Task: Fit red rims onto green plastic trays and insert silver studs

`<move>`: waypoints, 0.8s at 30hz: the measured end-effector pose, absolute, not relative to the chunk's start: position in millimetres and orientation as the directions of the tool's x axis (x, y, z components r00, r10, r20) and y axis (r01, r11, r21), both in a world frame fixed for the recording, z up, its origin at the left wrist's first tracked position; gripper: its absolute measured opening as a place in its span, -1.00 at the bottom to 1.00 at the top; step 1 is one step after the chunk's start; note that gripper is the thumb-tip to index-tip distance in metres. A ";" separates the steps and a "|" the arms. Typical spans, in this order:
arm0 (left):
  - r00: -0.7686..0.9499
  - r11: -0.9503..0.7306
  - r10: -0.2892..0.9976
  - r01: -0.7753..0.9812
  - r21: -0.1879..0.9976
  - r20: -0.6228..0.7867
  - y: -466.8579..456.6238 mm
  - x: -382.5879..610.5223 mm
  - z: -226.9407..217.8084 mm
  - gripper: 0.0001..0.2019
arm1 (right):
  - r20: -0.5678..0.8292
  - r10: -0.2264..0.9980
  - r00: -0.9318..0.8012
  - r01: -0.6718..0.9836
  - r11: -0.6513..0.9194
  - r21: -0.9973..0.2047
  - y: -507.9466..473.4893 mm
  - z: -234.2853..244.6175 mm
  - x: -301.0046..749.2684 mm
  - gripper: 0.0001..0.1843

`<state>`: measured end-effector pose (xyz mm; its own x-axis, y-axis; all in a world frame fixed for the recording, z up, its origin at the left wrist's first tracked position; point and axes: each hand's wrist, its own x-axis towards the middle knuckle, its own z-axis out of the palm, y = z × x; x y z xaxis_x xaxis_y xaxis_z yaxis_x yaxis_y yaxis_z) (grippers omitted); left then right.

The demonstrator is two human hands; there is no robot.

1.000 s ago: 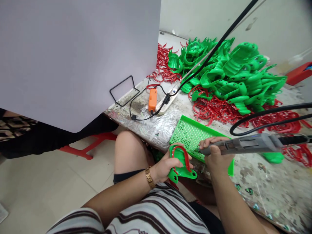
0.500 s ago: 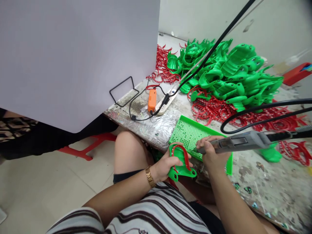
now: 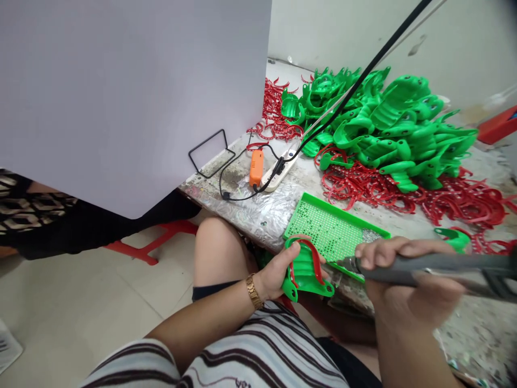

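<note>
My left hand [image 3: 277,274] is closed round a green plastic part [image 3: 306,275] with a red curved strip fitted along its rim, held just off the table's near edge. My right hand [image 3: 407,280] grips a grey corded electric tool [image 3: 440,268], lying almost level, its tip near a green perforated tray [image 3: 335,229] that lies flat on the table. The tool's tip sits to the right of the green part, apart from it.
A heap of green plastic parts [image 3: 383,126] and loose red strips [image 3: 371,186] covers the back of the stained table [image 3: 258,210]. An orange plug [image 3: 256,167], a white power strip [image 3: 278,170] and black cords [image 3: 355,81] lie left of the tray. A white board [image 3: 133,97] stands left.
My right hand with the tool has drawn back to the right and nearer the camera, off the green part. The left hand holds its part almost where it was.
</note>
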<state>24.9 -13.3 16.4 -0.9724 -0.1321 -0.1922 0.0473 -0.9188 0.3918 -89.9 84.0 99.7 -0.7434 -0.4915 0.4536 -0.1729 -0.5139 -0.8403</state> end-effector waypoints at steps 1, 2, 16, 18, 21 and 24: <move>-0.974 -0.921 -0.127 0.045 0.388 -0.190 -12.2 24.2 15.9 -0.40 | 0.460 -0.517 -0.722 -0.150 -0.532 -0.833 86.6 106.3 -84.8 -0.56; -0.974 -0.922 -0.123 0.041 0.386 -0.190 -11.1 23.5 15.6 -0.40 | 0.459 -0.548 -0.699 -0.120 -0.542 -0.832 89.3 111.7 -79.8 -0.54; -0.965 -0.920 -0.150 0.057 0.388 -0.215 -7.4 23.5 23.4 -0.42 | 0.418 -0.749 -0.515 0.086 -0.530 -0.843 81.1 116.6 -54.0 -0.48; -0.962 -0.916 -0.162 0.063 0.397 -0.220 -6.5 23.4 24.3 -0.44 | 0.406 -0.772 -0.489 0.102 -0.513 -0.853 82.0 115.3 -54.4 -0.50; -0.958 -0.904 -0.174 0.064 0.422 -0.227 -5.7 23.4 25.5 -0.43 | 0.419 -0.776 -0.472 0.107 -0.522 -0.846 86.1 111.9 -56.5 -0.53; -0.954 -0.898 -0.180 0.060 0.435 -0.238 -5.4 23.2 26.2 -0.43 | 0.440 -0.780 -0.444 0.095 -0.530 -0.843 88.8 107.1 -57.8 -0.54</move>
<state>23.2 -5.4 26.2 -0.9545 -0.1796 -0.2382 0.0604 -0.8982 0.4354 -57.8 88.8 107.1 -0.4445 -0.7803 0.4400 0.0952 -0.5295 -0.8429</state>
